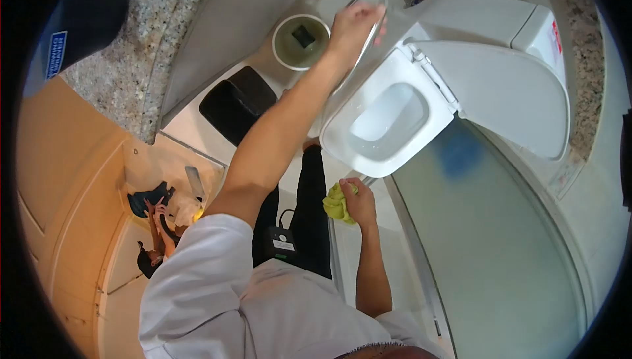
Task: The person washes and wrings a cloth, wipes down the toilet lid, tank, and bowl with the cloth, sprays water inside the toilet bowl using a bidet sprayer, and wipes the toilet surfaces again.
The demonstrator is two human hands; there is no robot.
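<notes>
At the top, beside the white toilet [342, 152], my left hand [355, 30] is closed. A thin pale hose-like line passes under its fingers, but its grip is partly hidden. My right hand [362, 204] is wrapped round a crumpled yellow-green cloth [338, 204], just below the front of the bowl. The toilet lid [507, 89] and seat are separate, with the lid swung out to the right and the bowl uncovered. A white-rimmed bucket [275, 48] holding liquid and a dark block stands left of my left hand.
A black bin [237, 103] stands near my feet. Granite counter [145, 56] lines the upper left, with a dark object [92, 26] on it. Frosted glass [500, 240] lies at the right. Another person [153, 254] shows at lower left, arms raised.
</notes>
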